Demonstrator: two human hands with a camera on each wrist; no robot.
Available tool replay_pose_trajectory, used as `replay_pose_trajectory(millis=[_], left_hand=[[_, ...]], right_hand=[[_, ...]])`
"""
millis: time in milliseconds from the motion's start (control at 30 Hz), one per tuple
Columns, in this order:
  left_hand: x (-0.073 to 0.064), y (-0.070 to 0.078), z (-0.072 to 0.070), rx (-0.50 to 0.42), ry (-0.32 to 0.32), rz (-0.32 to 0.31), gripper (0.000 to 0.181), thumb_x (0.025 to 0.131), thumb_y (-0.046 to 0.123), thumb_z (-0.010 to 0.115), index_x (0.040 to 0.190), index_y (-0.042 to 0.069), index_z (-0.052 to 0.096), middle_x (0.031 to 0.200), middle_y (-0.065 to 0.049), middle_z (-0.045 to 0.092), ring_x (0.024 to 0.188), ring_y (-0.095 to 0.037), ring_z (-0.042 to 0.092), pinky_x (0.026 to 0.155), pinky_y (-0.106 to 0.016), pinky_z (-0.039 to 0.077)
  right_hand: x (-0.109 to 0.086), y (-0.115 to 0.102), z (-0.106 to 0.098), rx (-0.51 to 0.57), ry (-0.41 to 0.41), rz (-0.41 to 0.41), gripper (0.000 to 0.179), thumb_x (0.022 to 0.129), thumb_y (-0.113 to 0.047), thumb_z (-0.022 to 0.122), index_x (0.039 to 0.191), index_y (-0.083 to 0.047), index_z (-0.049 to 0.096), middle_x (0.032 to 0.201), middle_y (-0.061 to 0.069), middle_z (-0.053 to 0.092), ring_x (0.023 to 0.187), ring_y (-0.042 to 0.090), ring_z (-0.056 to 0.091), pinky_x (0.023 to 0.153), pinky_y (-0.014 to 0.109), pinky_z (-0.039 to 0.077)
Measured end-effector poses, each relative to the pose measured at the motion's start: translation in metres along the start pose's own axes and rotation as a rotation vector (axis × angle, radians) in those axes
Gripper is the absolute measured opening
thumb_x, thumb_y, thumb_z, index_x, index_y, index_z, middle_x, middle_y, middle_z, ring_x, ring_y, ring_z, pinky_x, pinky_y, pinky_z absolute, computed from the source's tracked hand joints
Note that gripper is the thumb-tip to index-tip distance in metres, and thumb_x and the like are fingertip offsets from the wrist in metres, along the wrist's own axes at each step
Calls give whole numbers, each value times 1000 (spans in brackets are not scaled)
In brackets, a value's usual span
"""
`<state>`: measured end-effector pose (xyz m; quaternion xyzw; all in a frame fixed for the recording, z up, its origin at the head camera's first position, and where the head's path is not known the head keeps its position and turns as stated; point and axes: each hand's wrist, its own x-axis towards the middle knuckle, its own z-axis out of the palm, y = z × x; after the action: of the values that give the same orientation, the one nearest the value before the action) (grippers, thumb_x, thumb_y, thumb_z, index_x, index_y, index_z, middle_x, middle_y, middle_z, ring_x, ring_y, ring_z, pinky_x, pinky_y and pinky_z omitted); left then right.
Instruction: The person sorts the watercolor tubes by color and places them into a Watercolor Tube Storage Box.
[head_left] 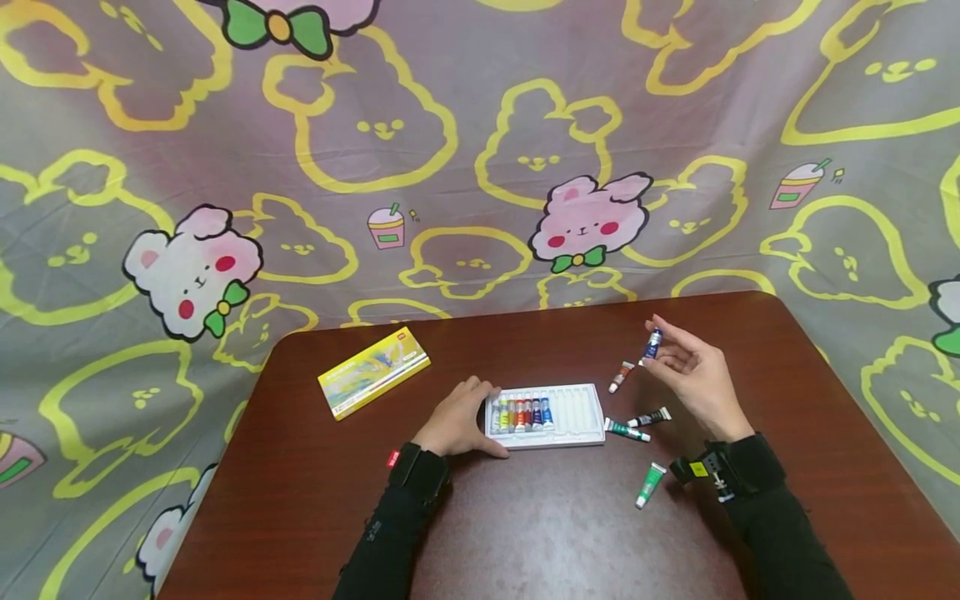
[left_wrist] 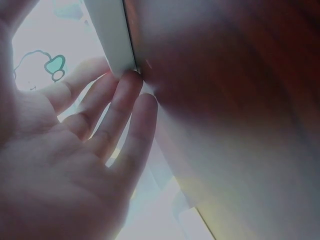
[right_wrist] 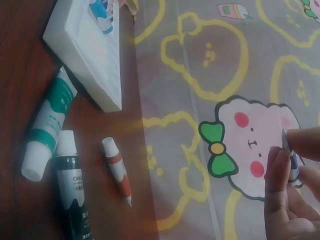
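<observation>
My left hand [head_left: 453, 421] holds the left end of a white plastic tray [head_left: 581, 408], thumb at the front corner and fingers at the back. Several small paint tubes [head_left: 521, 412] stand side by side in the tray's left part; slots to their right are bare. Above the table, right of the tray, my right hand [head_left: 701, 379] pinches a dark blue paint tube [head_left: 655, 340] between thumb and fingertips. In the right wrist view that tube [right_wrist: 293, 167] is partly hidden by fingers. Fingertips of the left hand [left_wrist: 75, 150] touch the tray's edge [left_wrist: 112, 40] in the left wrist view.
Right of the tray lie a reddish-brown tube [head_left: 621, 377], a black tube [head_left: 650, 417] and a dark green tube [head_left: 627, 431], whose end is by the tray's corner. A bright green tube [head_left: 650, 486] lies nearer. A yellow box [head_left: 374, 372] is at back left. Patterned cloth hangs behind.
</observation>
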<state>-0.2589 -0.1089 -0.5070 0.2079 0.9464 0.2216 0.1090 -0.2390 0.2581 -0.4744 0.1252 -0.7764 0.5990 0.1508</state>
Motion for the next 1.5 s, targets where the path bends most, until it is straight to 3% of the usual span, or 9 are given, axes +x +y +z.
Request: replay_pose_trajectory(millis=[67, 233, 467, 700, 867, 1000, 1267, 1500], left_hand=[[0, 0, 0, 1, 1, 1, 102, 53, 50, 91, 139, 12, 51, 114, -2, 52, 105, -18, 44, 91, -38, 50], [0, 1, 0, 6, 1, 5, 103, 53, 51, 92, 139, 12, 51, 114, -2, 52, 104, -18, 44, 90, -38, 50], [0, 1, 0, 5, -1, -1, 101, 54, 51, 91, 138, 13, 51, 114, -2, 52, 105, -18, 44, 89, -38, 50], [1, -1, 2, 12, 1, 1, 101, 53, 53, 91, 137, 13, 52, 114, -2, 52, 105, -18, 44, 90, -38, 50], [2, 0, 2, 13, -4, -5, 101, 54, 53, 90, 138, 13, 51, 115, -2, 52, 105, -18, 44, 91, -39, 50], [2, 1, 1, 12, -4, -9, 101, 53, 53, 90, 137, 13, 51, 115, -2, 52, 105, -18, 44, 91, -39, 49], [2, 0, 1, 28, -5, 3, 102, 53, 56, 90, 137, 13, 51, 114, -1, 52, 104, -17, 44, 89, -38, 50], [1, -2, 1, 33, 4, 7, 103, 53, 56, 90, 138, 13, 51, 114, -1, 52, 104, -17, 44, 88, -37, 50]], right_hand=[[0, 0, 1, -7, -12, 8, 61, 86, -2, 71, 142, -15, 52, 134, -1, 62, 88, 12, 61, 78, 6, 51], [-1, -1, 6, -47, -74, 16, 68, 85, -2, 72, 145, -21, 47, 135, 12, 61, 89, 16, 64, 77, 8, 53], [-4, -2, 22, -166, -171, 30, 69, 82, -5, 76, 144, -19, 48, 118, 17, 66, 85, 17, 67, 72, 11, 54], [-9, -2, 65, -238, -286, 84, 64, 79, -3, 79, 135, -16, 52, 108, 12, 63, 80, 13, 66, 72, 33, 61], [-6, -5, 97, -211, -347, 156, 59, 75, -2, 81, 128, -7, 54, 103, 14, 63, 77, 14, 67, 69, 36, 61], [-4, 0, 113, -275, -381, 157, 57, 72, -4, 84, 123, -4, 58, 97, 12, 65, 76, 13, 66, 70, 38, 60], [-3, 12, 117, -422, -419, 139, 53, 66, -13, 90, 113, -6, 67, 93, 9, 66, 74, 14, 59, 67, 34, 56], [-2, 10, 116, -593, -461, 103, 54, 68, -26, 89, 117, -11, 72, 89, 10, 60, 77, 18, 50, 63, 31, 47]])
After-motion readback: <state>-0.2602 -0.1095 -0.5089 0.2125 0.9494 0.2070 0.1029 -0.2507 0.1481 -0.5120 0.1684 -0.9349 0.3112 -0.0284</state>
